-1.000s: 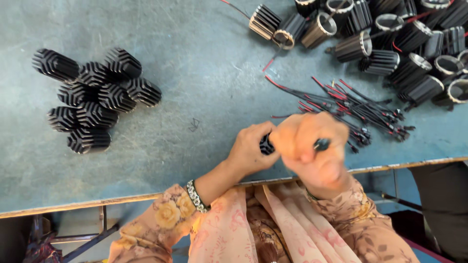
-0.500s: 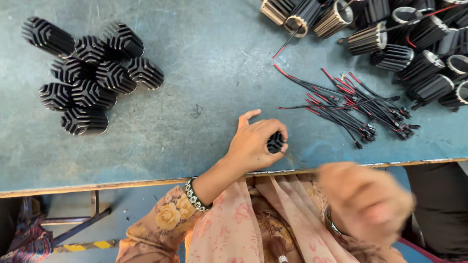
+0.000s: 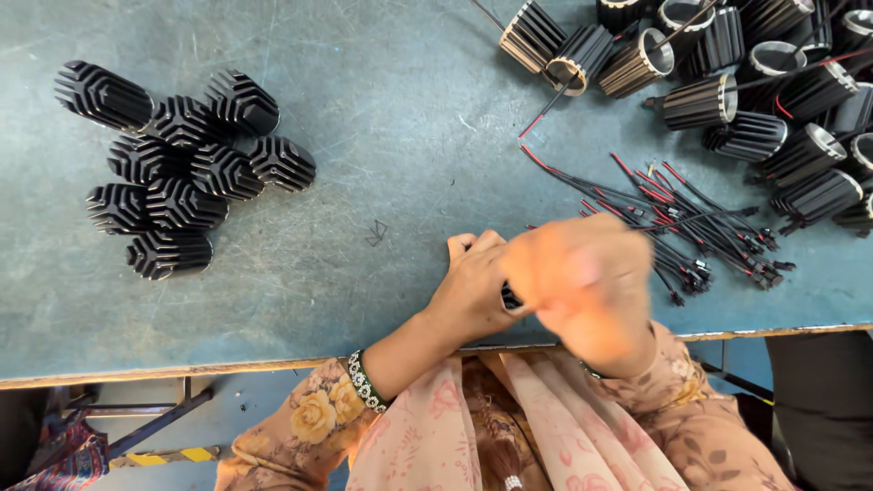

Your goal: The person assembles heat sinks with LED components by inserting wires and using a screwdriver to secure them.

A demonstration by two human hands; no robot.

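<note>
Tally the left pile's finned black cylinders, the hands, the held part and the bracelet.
finned black cylinders: 9
hands: 2 (left hand, right hand)
small black part: 1
beaded bracelet: 1
Total: 13

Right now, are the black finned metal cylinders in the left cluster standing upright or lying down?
Mostly upright: the black finned metal cylinders show their round finned tops to the camera. The one at the cluster's top left lies tipped, its long side showing.

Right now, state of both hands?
Left hand: closed around a small black finned part, mostly hidden.
Right hand: motion-blurred over the left; open or closed cannot be told.
</note>
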